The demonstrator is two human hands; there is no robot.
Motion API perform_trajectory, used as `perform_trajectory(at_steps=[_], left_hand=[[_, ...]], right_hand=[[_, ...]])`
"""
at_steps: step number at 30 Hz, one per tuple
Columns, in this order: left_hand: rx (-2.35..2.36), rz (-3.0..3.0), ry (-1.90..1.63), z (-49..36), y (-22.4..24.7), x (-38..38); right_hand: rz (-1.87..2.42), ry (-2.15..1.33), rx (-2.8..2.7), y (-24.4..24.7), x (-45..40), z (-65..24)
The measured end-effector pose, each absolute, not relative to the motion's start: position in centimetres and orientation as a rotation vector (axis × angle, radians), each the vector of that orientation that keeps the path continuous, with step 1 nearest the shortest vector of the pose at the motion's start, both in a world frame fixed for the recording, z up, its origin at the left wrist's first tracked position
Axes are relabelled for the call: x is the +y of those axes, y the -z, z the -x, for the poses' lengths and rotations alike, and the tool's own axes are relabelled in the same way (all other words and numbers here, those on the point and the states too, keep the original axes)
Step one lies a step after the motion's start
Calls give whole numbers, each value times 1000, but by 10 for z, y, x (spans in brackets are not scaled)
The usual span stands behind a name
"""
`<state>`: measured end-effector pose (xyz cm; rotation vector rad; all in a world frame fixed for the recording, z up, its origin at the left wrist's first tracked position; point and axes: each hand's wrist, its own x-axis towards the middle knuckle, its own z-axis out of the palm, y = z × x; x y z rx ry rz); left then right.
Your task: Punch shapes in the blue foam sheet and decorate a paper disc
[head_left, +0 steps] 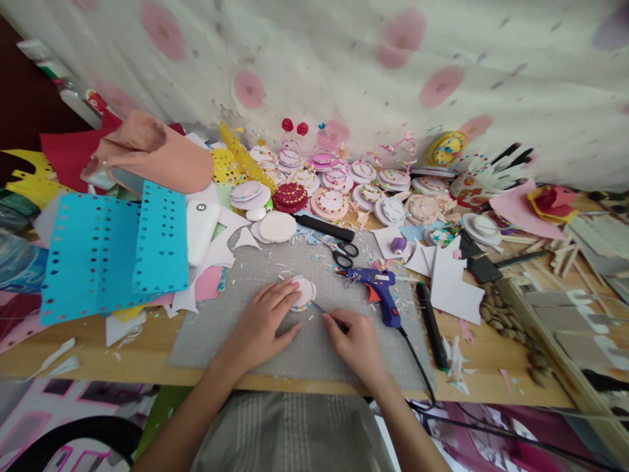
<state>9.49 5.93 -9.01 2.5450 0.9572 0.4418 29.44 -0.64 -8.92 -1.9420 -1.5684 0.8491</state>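
On the grey cutting mat [236,328] lies a small white paper disc [303,293] edged with coloured dots. My left hand [268,314] rests flat, its fingers stretched out over the disc's left side and its thumb apart. My right hand [354,341] is closed around a thin, dark, pointed tool [322,308], whose tip meets the lower right edge of the disc. What kind of tool it is, I cannot tell, as the fingers hide most of it. Right of the disc lies a blue hot glue gun [381,288], and behind that a pair of black scissors [345,254].
Behind the mat stand several decorated paper discs [330,203] and plain white discs [278,227]. Folded blue dotted foam [113,249] fills the left. A black marker [431,324], white paper scraps [455,282] and the glue gun's cord [417,367] lie on the right.
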Motion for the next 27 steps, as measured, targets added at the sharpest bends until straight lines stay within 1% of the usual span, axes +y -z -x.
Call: perform_trajectory(at_steps=[5, 10, 27], left_hand=[[960, -2546, -443, -95, 90, 59], [956, -2547, -450, -96, 90, 60], [950, -2527, -483, -96, 90, 59]], right_hand=[[1882, -940, -1492, 90, -6, -297], [1927, -868, -1548, 90, -6, -297], [1923, -810, -1583, 91, -7, -295]])
